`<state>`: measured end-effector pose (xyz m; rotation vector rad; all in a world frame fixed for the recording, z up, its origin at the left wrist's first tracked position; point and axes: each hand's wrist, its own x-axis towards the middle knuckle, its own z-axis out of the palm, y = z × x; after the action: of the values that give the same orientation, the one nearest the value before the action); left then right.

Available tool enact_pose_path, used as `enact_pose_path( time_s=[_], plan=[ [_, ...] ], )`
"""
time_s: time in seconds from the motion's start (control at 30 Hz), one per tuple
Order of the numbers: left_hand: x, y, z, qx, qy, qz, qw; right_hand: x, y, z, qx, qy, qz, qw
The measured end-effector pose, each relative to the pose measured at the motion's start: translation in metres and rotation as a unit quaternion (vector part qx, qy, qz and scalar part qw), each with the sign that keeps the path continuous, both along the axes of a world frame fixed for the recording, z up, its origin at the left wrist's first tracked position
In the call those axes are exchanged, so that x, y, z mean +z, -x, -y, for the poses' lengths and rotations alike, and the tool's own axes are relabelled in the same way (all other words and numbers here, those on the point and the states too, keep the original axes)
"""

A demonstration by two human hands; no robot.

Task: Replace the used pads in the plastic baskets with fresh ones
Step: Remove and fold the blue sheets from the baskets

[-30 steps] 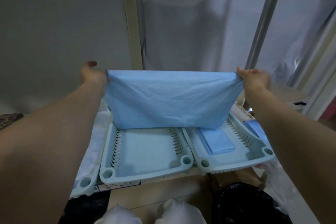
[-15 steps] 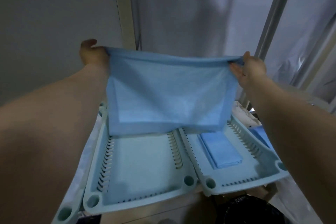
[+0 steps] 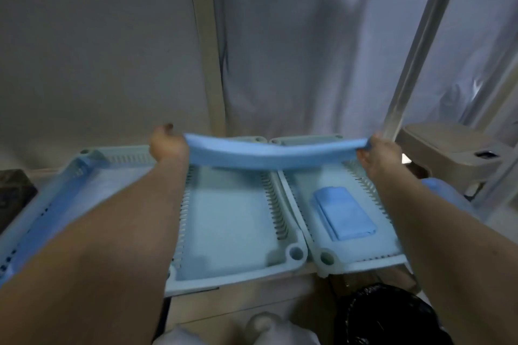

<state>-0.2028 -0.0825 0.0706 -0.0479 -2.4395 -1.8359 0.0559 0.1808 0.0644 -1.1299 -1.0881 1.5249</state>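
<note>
Three pale plastic baskets are counted side by side: left (image 3: 56,190), middle (image 3: 232,221), right (image 3: 353,258). One folded blue pad (image 3: 343,213) lies in the right basket. One open blue pad (image 3: 274,152) is held stretched above the middle basket, its ends pinched in the left hand (image 3: 167,145) and right hand (image 3: 378,152), both arms extended forward.

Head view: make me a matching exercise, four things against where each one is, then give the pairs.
Things:
1. stretched blue pad
2. folded blue pad
3. middle basket
4. black bin bag

Places:
A. lying in the right basket
B. low in the picture, nearer than the baskets
C. held between left hand and right hand
D. below the stretched pad, nothing folded in it

Pairs: 1-C, 2-A, 3-D, 4-B
</note>
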Motion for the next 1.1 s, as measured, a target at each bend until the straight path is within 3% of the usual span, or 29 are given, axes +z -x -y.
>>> enact_pose_path(
  time_s=[0.13, 0.27, 0.5, 0.6, 0.7, 0.8, 0.87, 0.97, 1.1],
  plan=[
    [-0.051, -0.033, 0.026, -0.025, 0.118, 0.068, 0.99, -0.052, -0.032, 0.018, 0.034, 0.096, 0.054, 0.993],
    [-0.076, -0.053, 0.048, -0.045, 0.186, 0.094, 0.977, -0.067, -0.054, 0.024, 0.011, 0.204, 0.047, 0.978],
    [-0.088, -0.078, 0.067, -0.037, 0.198, 0.066, 0.977, -0.07, -0.07, 0.025, 0.02, 0.124, 0.125, 0.984],
    [-0.097, -0.093, 0.072, -0.048, 0.265, 0.047, 0.962, -0.081, -0.074, 0.03, 0.022, 0.128, 0.158, 0.979],
    [-0.097, -0.104, 0.069, -0.102, 0.423, 0.044, 0.899, -0.088, -0.078, 0.035, 0.048, 0.161, 0.207, 0.964],
    [-0.091, -0.105, 0.06, -0.173, 0.573, 0.064, 0.798, -0.096, -0.079, 0.027, 0.093, 0.133, 0.328, 0.931],
    [-0.09, -0.101, 0.054, -0.193, 0.626, 0.078, 0.752, -0.096, -0.076, 0.029, 0.106, 0.107, 0.417, 0.896],
    [-0.091, -0.093, 0.039, -0.203, 0.667, 0.061, 0.714, -0.092, -0.067, 0.024, 0.121, -0.018, 0.558, 0.821],
    [-0.087, -0.068, 0.005, -0.211, 0.67, -0.037, 0.711, -0.083, -0.034, 0.007, 0.148, -0.174, 0.596, 0.77]
  ],
)
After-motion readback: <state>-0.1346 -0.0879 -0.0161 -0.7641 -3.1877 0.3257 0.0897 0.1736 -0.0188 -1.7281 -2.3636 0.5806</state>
